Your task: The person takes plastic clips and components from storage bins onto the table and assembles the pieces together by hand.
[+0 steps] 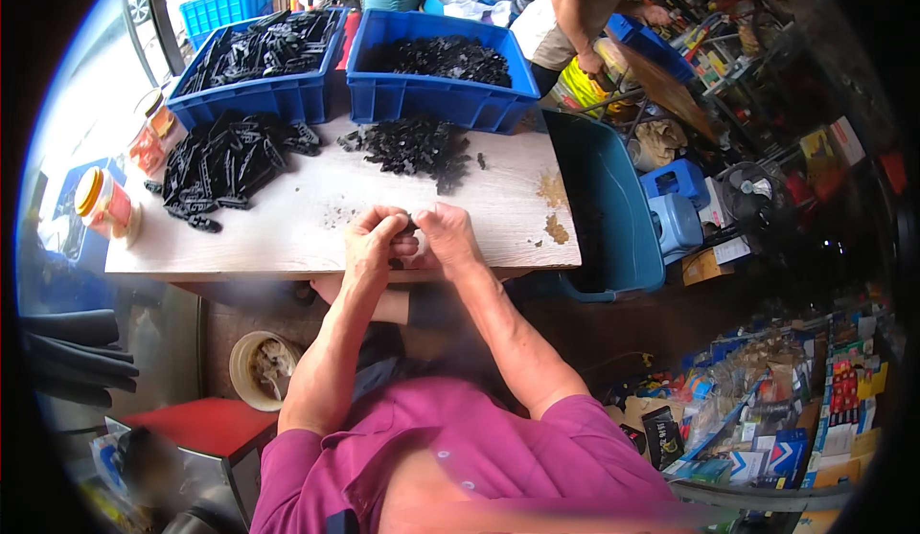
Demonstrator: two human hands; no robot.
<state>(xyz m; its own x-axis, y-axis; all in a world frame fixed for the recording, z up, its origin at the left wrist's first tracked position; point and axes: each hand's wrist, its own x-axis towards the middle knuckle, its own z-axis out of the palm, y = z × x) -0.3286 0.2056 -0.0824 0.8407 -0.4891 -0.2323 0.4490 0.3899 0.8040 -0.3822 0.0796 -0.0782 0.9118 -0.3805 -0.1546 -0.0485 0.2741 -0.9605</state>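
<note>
Over the middle of the surface's near edge [287,263], the left hand [370,239] has its grip closed on a small black piece [411,230], partly hidden by the fingers; the right hand [448,234] meets it there with bent fingers, though whether its grip is closed on the piece I cannot tell. A yellow-lidded jar [105,206] stands by the near left corner, and brown crumbly patches [556,228] mark the right edge near its front corner. Farther back, long black parts [225,165] lie heaped toward the left edge, with a pile of smaller black bits [412,147] to their right. Two blue crates [431,101] of black parts line the far edge.
</note>
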